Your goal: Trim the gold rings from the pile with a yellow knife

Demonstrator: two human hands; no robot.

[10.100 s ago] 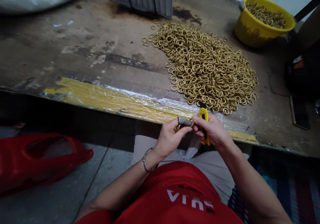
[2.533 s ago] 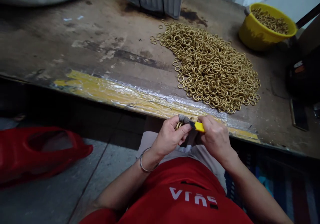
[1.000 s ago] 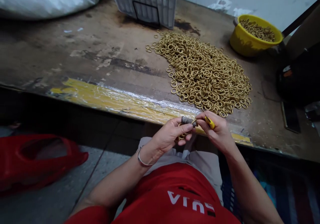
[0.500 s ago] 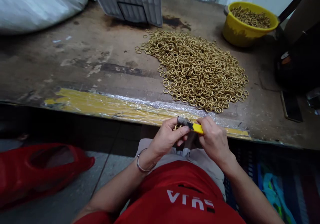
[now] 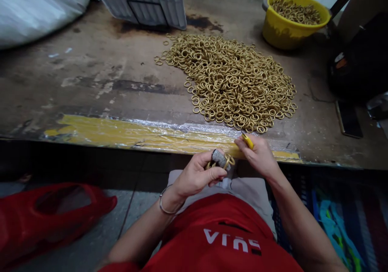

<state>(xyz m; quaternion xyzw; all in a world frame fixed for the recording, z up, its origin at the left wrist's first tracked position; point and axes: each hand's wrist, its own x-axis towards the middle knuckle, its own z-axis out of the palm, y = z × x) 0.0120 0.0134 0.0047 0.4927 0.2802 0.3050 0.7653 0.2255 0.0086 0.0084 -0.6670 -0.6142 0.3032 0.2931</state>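
Note:
Between the thumb and fingers of my left hand (image 5: 195,174) are several gold-coloured rings (image 5: 229,161), held just below the table's front edge. A grey finger cover (image 5: 218,157) wraps that hand's index finger. My right hand (image 5: 260,154) is closed around a yellow utility knife (image 5: 247,141), its tip pointing at the near side of a large pile of gold-coloured rings (image 5: 236,80). The two hands are apart. Much of the knife is hidden in my right palm.
A yellow basin (image 5: 280,32) with more rings stands at the back right. Behind the pile is a grey plastic basket (image 5: 142,3), with a white sack (image 5: 39,13) at far left. A phone (image 5: 349,119) lies at right. A red plastic stool (image 5: 54,215) is on the floor at left.
My right hand has moved up and right with the knife, away from my left hand and toward the pile. My left hand has lowered slightly, showing its rings. The view has shifted a little.

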